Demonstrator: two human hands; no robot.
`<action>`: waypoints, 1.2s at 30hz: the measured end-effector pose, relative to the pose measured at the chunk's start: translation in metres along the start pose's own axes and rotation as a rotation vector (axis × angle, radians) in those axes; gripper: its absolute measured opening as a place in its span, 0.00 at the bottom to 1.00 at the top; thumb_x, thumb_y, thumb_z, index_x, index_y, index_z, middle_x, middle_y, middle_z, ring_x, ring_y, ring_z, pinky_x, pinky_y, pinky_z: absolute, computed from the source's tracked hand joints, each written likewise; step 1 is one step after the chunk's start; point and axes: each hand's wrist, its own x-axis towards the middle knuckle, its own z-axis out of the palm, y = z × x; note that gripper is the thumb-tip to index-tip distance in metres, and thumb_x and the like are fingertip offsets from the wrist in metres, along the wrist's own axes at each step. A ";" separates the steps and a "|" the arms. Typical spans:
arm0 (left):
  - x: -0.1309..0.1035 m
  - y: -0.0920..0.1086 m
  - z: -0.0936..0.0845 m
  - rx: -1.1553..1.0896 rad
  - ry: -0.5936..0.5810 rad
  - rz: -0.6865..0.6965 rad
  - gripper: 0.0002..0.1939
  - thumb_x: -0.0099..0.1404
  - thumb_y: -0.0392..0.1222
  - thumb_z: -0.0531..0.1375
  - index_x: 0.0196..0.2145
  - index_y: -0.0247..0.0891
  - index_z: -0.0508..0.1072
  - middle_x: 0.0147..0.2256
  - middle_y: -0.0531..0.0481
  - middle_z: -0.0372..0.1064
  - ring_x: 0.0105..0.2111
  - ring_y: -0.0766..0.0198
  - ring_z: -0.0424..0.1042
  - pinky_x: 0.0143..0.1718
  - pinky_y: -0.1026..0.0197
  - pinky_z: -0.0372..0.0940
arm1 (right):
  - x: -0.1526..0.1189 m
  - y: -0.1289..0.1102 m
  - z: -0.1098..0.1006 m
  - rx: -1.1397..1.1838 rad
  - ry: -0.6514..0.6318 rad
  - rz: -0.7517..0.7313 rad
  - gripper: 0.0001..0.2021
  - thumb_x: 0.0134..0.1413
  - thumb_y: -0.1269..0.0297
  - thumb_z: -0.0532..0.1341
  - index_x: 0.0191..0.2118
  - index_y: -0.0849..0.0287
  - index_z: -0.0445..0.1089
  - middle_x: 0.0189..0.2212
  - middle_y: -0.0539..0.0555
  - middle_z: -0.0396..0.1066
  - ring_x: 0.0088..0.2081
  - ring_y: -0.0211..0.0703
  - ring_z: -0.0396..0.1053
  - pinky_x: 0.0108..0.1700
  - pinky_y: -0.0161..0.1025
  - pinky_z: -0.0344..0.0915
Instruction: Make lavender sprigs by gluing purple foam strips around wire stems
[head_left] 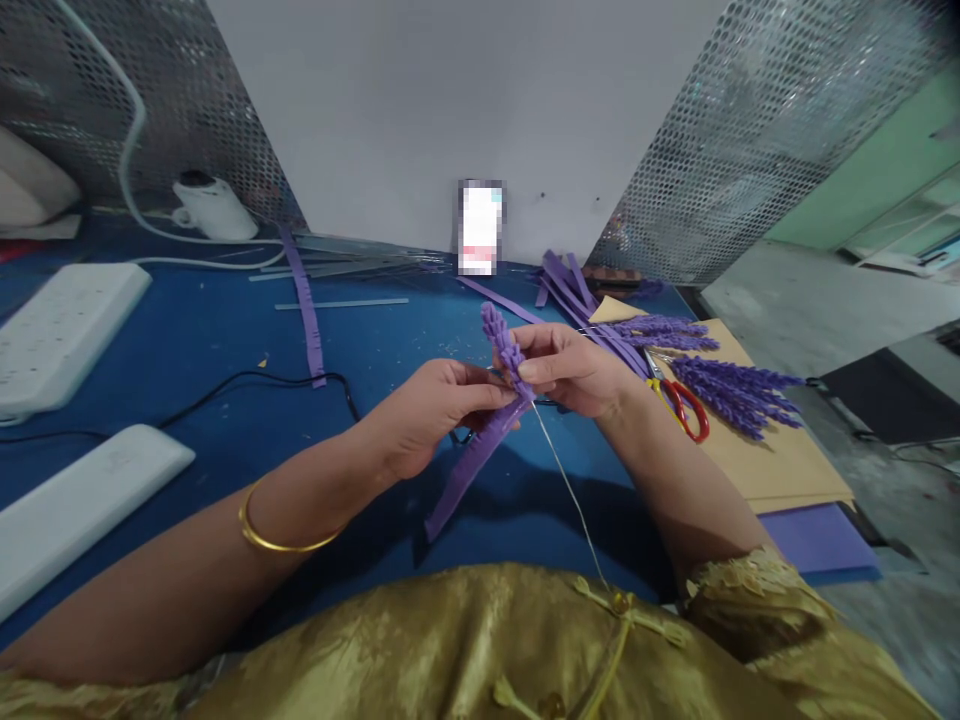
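Backdrop: plain grey panel (pixel 367 120) standing upright at the far edge of the table, two small dark spots low on its right half. Perforated metal mesh flanks it: left mesh (pixel 199 120) and right mesh (pixel 712 150), both with shiny patches showing. Table has a blue top (pixel 367 345), small pale specks scattered on it. Past right mesh: pale green wall (pixel 847 180), plus a white-railed frame (pixel 892 235), can't tell if window or shelf. Floor (pixel 787 285) is grey, mottled. Dark seat-like piece (pixel 889 390) stands right of the table. Light is soft, shadows on the tabletop blurred.
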 end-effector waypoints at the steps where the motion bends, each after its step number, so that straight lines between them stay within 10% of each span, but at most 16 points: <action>1: 0.000 0.000 0.001 -0.001 0.005 -0.003 0.07 0.51 0.42 0.70 0.26 0.35 0.81 0.29 0.47 0.77 0.31 0.63 0.72 0.38 0.60 0.65 | -0.001 -0.001 0.001 -0.025 0.006 -0.005 0.12 0.43 0.65 0.73 0.33 0.64 0.74 0.26 0.49 0.73 0.26 0.33 0.69 0.30 0.30 0.67; 36: -0.003 -0.004 0.006 0.064 0.144 0.023 0.07 0.49 0.42 0.71 0.26 0.36 0.82 0.23 0.49 0.74 0.23 0.65 0.68 0.27 0.62 0.60 | 0.001 0.004 0.019 -0.242 0.197 -0.130 0.15 0.45 0.61 0.73 0.26 0.60 0.66 0.17 0.45 0.67 0.20 0.34 0.66 0.23 0.32 0.60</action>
